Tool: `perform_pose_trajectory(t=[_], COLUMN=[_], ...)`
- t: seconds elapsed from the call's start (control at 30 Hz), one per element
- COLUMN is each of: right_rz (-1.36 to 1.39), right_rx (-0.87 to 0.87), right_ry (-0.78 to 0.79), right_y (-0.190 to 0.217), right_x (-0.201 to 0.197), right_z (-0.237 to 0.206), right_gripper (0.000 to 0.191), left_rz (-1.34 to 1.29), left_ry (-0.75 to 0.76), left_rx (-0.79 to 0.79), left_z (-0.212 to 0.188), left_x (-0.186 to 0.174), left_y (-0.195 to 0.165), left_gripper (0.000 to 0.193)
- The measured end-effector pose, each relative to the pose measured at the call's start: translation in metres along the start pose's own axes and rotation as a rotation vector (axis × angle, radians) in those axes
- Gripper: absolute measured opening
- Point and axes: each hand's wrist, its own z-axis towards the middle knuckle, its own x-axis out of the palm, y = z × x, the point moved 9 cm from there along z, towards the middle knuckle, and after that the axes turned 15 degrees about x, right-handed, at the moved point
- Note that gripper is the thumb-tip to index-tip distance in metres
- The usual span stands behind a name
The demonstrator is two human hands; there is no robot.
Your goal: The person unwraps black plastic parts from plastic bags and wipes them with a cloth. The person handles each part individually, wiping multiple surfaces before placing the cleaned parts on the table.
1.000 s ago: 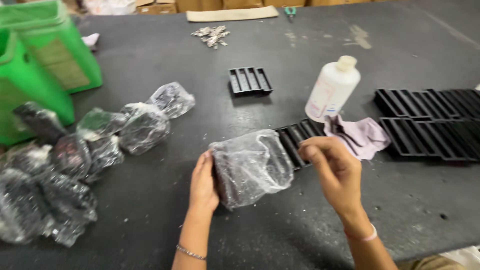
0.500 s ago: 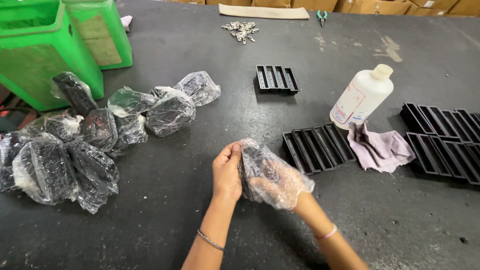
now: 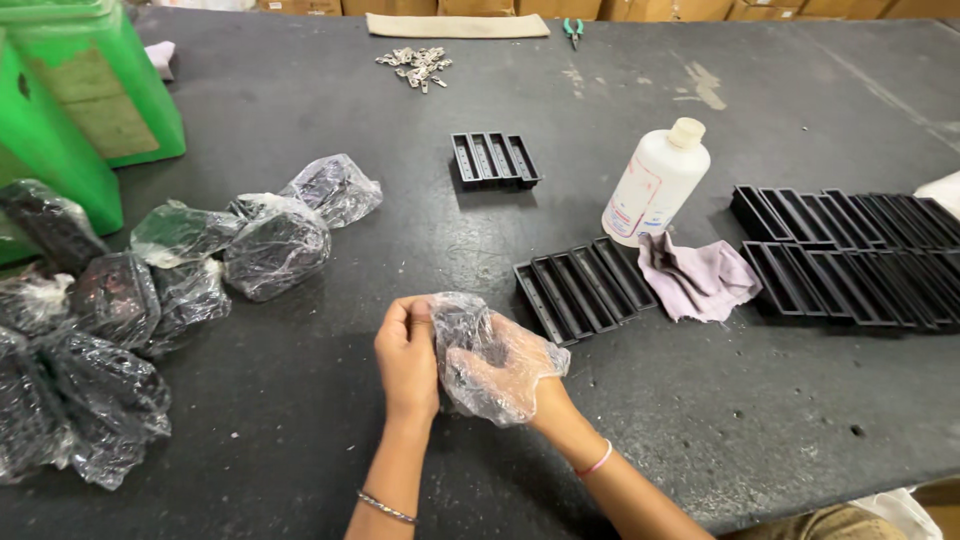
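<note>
Dark worktable (image 3: 300, 420), hands at lower centre.
Left hand (image 3: 405, 357) pinches the clear plastic bag's (image 3: 470, 340) edge; right hand (image 3: 500, 375) sits inside it, fingers spread. Green bins (image 3: 90, 90) upper left, black trays (image 3: 850, 250) right.

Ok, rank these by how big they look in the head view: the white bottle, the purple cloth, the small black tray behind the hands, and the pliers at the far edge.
1. White bottle and purple cloth: about alike, not ranked.
2. Small black tray.
3. Pliers, though they lie farthest from the camera, which shrinks them.
</note>
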Motion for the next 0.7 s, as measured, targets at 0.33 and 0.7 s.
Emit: perform_pose_trajectory(t=[0.33,0.7], right_rz=[0.257,-0.833], right_rx=[-0.020,0.070], right_ry=[-0.097,-0.140], right_y=[0.027,0.028], right_x=[-0.039,-0.041], right_z=[-0.015,0.054], right_gripper=[0.026,0.054], left_rz=[0.514,0.641], left_ry=[-0.375,-0.417], left_rx=[0.200,0.436], left_z=[0.029,0.019], left_x=[-0.095,-0.109], left_y=[-0.001,-0.055], left_gripper=[0.021,0.015])
